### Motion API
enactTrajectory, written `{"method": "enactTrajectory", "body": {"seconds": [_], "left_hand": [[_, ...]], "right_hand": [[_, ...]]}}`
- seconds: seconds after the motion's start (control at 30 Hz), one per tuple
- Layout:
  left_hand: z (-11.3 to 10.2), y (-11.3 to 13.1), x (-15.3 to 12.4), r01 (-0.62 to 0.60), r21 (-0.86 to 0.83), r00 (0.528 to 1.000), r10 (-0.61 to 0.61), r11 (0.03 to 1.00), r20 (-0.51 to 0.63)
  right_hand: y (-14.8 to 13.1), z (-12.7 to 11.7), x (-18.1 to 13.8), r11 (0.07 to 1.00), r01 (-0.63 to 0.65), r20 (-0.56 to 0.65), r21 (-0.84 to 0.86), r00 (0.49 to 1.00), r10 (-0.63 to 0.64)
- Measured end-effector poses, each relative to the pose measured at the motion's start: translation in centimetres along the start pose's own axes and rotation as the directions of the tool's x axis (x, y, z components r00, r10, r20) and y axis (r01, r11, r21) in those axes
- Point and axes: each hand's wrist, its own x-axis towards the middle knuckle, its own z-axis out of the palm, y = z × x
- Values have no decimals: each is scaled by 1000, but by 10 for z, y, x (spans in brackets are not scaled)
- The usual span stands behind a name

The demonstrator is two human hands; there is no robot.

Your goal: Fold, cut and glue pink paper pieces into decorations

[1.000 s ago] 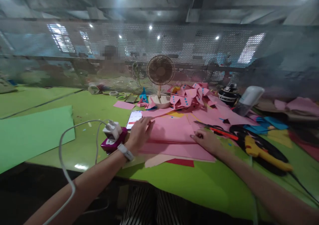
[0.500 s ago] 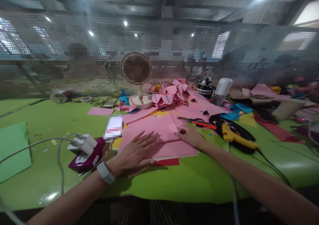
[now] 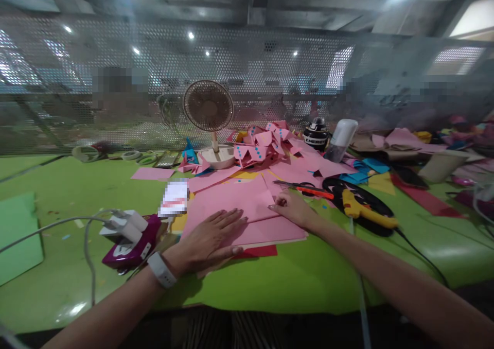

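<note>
My left hand (image 3: 212,238) lies flat on a pink sheet of paper (image 3: 224,197), fingers stretched out and pointing right, thumb apart. At the sheet's right edge, my right hand (image 3: 294,210) is curled, its fingertips closed on the corner beside a straight crease or edge. More pink paper (image 3: 270,229) shows beneath, and a red strip (image 3: 257,251) pokes out at the front. Scissors with orange handles (image 3: 314,191) rest just beyond my right hand. To its right, a yellow glue gun (image 3: 366,212) lies across a black round tray (image 3: 332,185).
A small fan (image 3: 208,107) stands behind the paper, beside a heap of folded pink pieces (image 3: 266,140). On the left are a purple power strip (image 3: 131,243) with white plugs (image 3: 125,225) and loose cables. A clear bottle (image 3: 341,140) stands at the back right.
The fingers of my left hand have drawn slightly closer together on the pink paper. My right hand stays at the corner. The whole view has shifted slightly.
</note>
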Motion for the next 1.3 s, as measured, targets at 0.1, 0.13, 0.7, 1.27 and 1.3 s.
{"method": "enactTrajectory", "body": {"seconds": [0.1, 0.13, 0.7, 1.27, 1.3], "left_hand": [[-1, 1, 0, -1, 6, 1000, 1, 1000, 21], [-1, 1, 0, -3, 8, 1000, 3, 1000, 25], [-2, 2, 1, -6, 69, 997, 0, 998, 77], [1, 0, 1, 0, 80, 997, -6, 997, 81], [0, 1, 1, 2, 80, 997, -9, 997, 81]], "right_hand": [[0, -1, 0, 1000, 7, -1, 9, 1000, -7], [0, -2, -1, 1000, 11, -3, 4, 1000, -10], [5, 1, -2, 999, -2, -150, 54, 989, 10], [-35, -9, -26, 816, 575, 504, -57, 722, -474], [-35, -8, -26, 820, 570, 506, -51, 722, -471]]}}
